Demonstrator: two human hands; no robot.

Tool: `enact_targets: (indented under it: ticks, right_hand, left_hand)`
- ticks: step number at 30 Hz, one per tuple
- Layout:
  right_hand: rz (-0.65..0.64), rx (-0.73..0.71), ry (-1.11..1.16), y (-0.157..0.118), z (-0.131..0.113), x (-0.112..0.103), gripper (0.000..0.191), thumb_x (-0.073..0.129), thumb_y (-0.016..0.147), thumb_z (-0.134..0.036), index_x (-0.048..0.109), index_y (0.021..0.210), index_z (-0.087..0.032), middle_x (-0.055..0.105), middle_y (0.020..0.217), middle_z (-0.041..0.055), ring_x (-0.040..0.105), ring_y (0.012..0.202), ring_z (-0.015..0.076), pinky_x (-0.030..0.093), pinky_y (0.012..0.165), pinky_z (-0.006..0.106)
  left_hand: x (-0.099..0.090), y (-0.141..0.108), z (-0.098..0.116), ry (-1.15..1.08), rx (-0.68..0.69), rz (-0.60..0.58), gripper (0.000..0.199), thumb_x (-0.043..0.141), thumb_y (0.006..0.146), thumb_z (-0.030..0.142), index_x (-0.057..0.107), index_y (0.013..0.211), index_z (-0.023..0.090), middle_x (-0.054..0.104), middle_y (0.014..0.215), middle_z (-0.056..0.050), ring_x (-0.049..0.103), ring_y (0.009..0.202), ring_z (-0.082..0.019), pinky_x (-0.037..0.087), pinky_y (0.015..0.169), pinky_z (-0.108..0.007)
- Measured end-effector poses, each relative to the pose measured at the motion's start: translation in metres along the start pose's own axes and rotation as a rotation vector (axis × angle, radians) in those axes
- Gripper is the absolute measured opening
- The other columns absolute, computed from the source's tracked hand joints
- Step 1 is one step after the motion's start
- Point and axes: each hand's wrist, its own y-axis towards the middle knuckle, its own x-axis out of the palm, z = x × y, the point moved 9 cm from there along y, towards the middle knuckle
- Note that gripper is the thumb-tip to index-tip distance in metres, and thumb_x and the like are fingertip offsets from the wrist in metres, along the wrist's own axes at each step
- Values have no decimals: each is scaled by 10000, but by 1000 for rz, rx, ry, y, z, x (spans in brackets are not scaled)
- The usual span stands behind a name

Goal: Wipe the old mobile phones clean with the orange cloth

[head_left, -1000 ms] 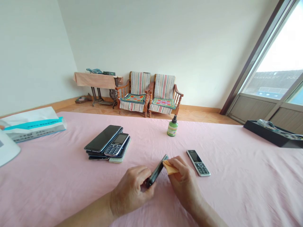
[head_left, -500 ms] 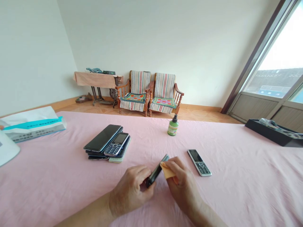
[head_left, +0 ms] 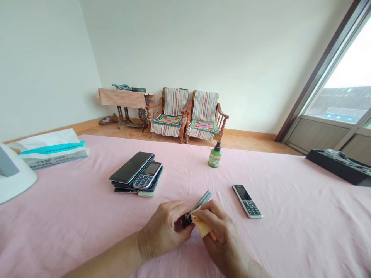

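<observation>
Tilted on its edge, a dark mobile phone (head_left: 203, 199) with a silvery rim is gripped near its lower end by my left hand (head_left: 165, 229). My right hand (head_left: 224, 235) pinches a folded yellow cloth (head_left: 202, 227) and presses it against the phone's side. Part of the phone is hidden behind the fingers and the cloth. Right of my hands lies a silver-and-black keypad phone (head_left: 247, 201), face up. To the left, a stack of several phones includes a large black smartphone (head_left: 132, 167) and a dark blue keypad phone (head_left: 147, 175) on top.
A green bottle (head_left: 215, 156) with a black top stands beyond my hands. A black tray (head_left: 333, 166) of clear items sits at the right edge. At left are a white-and-blue packet (head_left: 55, 150) and a white rounded object (head_left: 17, 175). A pink cloth (head_left: 95, 224) covers the table.
My right hand has slid the yellow cloth down along the phone toward my left hand. The whole view has shifted slightly, moving the surroundings to the right in the picture.
</observation>
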Motion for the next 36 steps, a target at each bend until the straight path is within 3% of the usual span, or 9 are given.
enact_targets:
  ticks: [5,13,22,31,36]
  right_hand:
    - [45,32,-52,0,10,-6,397,423,714,44,601,946,-225,574,879,43,569,799,179,481,687,276]
    - [-47,-131,-99,-3,-17,9,421,430,740,29,609,1027,-222,581,920,63,567,834,192,488,730,299]
    - [163,133,-73,13,36,-25,347,449,707,43,630,896,-184,571,852,39,569,776,165,444,670,244]
    - [96,126,27,10,33,-12,337,452,739,30,639,899,-199,565,865,32,561,786,155,436,687,235]
    - [156,230,-20,12,45,-21,367,435,667,58,639,856,-183,578,823,29,566,757,162,426,666,246]
  left_hand:
    - [-1,1,-6,-64,-70,-11,186,627,642,33,535,706,181,511,641,48,498,581,-116,345,536,-211]
    - [3,1,-6,-88,-76,-33,170,582,659,8,561,710,169,501,635,44,501,593,-118,344,548,-215]
    - [3,1,-8,-19,-96,-41,152,553,685,30,513,680,176,487,641,39,484,592,-120,345,547,-221]
    - [4,1,-9,19,-131,-6,94,565,718,87,548,738,178,533,660,25,501,591,-132,370,559,-233]
    - [1,0,-9,48,-109,50,104,537,760,86,571,767,184,543,685,15,517,606,-135,377,568,-230]
